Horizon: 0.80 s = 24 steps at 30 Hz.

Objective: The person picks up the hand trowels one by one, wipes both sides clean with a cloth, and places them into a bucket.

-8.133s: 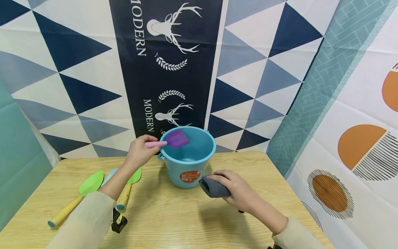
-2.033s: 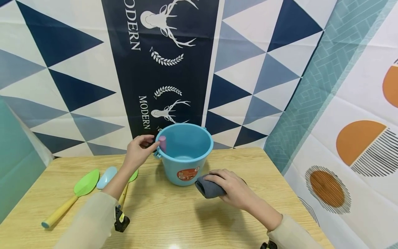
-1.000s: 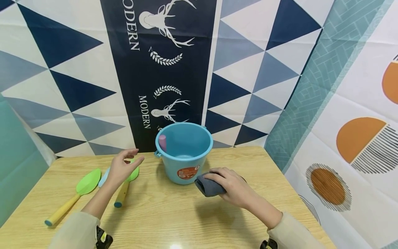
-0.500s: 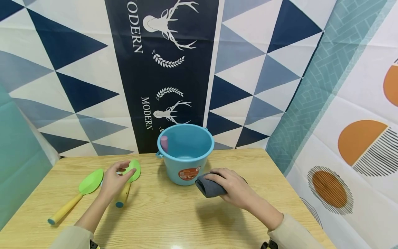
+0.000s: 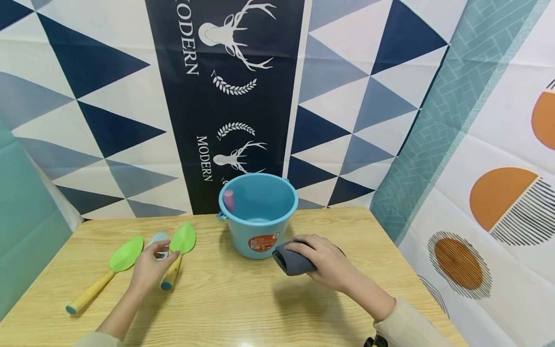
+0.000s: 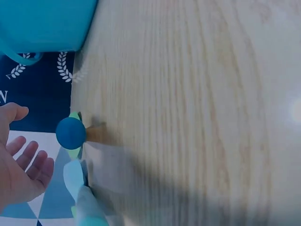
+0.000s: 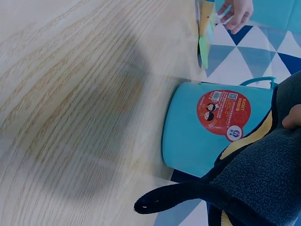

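My left hand [image 5: 147,272] hovers over the light blue toy shovel [image 5: 158,237], fingers loosely bent and thumb apart. Its thumb overlaps the green toy shovel [image 5: 184,238] with a yellow handle on the right. The left wrist view shows the palm bare, close to that shovel's blue handle end [image 6: 71,133]. My right hand [image 5: 327,265] grips a rolled dark grey cloth [image 5: 291,261] above the table, in front of the blue bucket [image 5: 239,237]. In the right wrist view, the cloth has black edging and a loop [image 7: 164,197]. A pink handle [image 5: 228,201] stands inside the bucket at its left wall.
Another green toy shovel [image 5: 126,253] with a yellow handle lies farther left on the wooden table [image 5: 234,308]. A patterned wall hanging [image 5: 243,106] rises behind the table. The bucket stands near the back edge, its red label facing front.
Earlier my left hand held the pink-handled purple shovel over the bucket; that shovel now stands inside. The left hand has let go and moved left and down. The right hand stays with the cloth.
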Available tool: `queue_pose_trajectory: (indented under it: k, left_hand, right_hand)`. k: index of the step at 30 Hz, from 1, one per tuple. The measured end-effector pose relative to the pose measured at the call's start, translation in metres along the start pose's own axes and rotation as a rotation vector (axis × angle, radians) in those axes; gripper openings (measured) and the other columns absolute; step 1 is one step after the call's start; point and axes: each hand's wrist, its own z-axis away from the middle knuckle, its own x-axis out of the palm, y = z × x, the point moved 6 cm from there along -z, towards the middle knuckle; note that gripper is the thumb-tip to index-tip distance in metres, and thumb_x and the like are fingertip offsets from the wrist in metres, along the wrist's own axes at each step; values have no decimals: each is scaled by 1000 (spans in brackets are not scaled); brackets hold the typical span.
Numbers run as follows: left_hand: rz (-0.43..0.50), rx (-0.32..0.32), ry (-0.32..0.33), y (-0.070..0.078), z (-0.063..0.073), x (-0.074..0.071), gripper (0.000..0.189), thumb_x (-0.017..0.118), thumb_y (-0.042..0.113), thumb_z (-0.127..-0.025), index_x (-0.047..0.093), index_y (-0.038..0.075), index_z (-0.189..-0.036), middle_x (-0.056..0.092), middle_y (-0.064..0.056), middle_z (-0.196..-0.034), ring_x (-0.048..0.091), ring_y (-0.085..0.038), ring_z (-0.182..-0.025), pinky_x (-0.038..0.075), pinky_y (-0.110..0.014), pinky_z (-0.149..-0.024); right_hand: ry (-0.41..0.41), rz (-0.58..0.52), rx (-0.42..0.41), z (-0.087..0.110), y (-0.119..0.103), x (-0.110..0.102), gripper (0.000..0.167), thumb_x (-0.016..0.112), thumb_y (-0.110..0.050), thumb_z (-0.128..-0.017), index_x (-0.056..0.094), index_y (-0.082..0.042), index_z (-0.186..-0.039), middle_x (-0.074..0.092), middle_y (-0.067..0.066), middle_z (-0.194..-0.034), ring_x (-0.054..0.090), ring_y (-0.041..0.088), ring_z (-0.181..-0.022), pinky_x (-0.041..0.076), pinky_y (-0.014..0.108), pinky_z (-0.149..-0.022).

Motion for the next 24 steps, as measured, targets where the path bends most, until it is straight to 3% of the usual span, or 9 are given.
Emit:
queue_pose_trajectory:
  k: [12,18,24]
  left_hand:
    - [-57,-16,-27,-18,7,8,56,65,25,-86,48,-8,-128,57,-30,-117,58,-40,-103,52,-43,-79]
    - [-64,-26,-63,-22,8,13,59,64,26,-87,45,-11,-129,53,-33,-121,58,-43,-104,54,-39,-73]
    - [-71,-20,-81,-23,8,17,56,64,20,-87,45,-12,-129,50,-36,-121,55,-48,-108,55,-42,-76]
  right_hand:
    - [-9,16,-14,0,0,3,59,81,-13,-70,58,-22,-123,60,8,-118,60,25,-102,52,41,-79]
    - [-11,24,-30,0,-1,3,60,81,-11,-69,57,-21,-124,60,9,-117,60,25,-102,52,41,-79]
    - [-17,37,-32,-2,-3,3,60,81,-11,-69,57,-22,-123,60,8,-117,60,25,-102,52,41,-78]
